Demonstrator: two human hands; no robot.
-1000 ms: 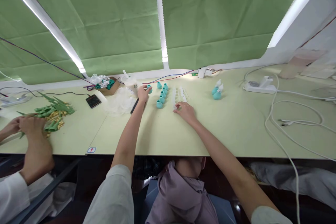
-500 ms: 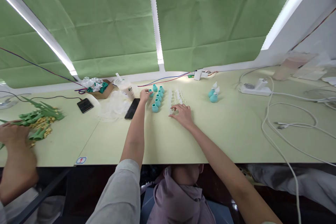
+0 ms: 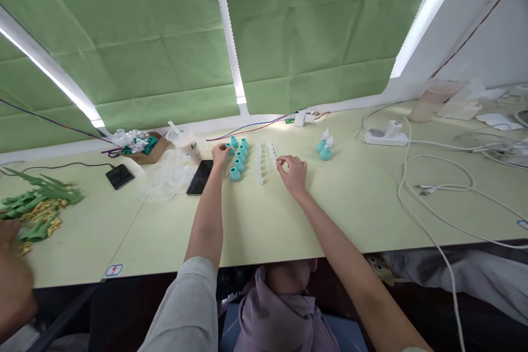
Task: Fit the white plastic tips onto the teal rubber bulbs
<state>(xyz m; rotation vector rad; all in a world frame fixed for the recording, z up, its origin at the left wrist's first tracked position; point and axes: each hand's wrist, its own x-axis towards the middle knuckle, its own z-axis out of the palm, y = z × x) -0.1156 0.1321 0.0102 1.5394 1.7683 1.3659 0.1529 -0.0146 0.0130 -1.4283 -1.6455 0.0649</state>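
My left hand point(image 3: 220, 154) has its fingertips closed around a small teal bulb-shaped pot point(image 3: 230, 149) at the left of a group. Several more teal pots point(image 3: 238, 165), with openings facing up, stand in two rows just right of it. Beside them lies a row of small white pieces point(image 3: 259, 164), and a second row of white pieces point(image 3: 270, 149) runs to its right. My right hand point(image 3: 293, 174) pinches at the near end of that second row, on what looks like a small white piece. Farther right, two teal bulbs with white pointed tips point(image 3: 325, 153) stand together.
A black phone point(image 3: 200, 177), a lidded drink cup point(image 3: 185, 142) and a crumpled clear bag point(image 3: 169, 179) lie left. Beyond are a cardboard box point(image 3: 153, 152), another device on a cord point(image 3: 120, 176) and green-yellow pieces point(image 3: 39, 203) near a co-worker's arm point(image 3: 14, 280). White cables point(image 3: 406, 187) and a power strip point(image 3: 385, 136) occupy the right.
My right hand has left the near end of the first white row and moved right to the second. My left hand stays at the same teal pot. The view has shifted slightly.
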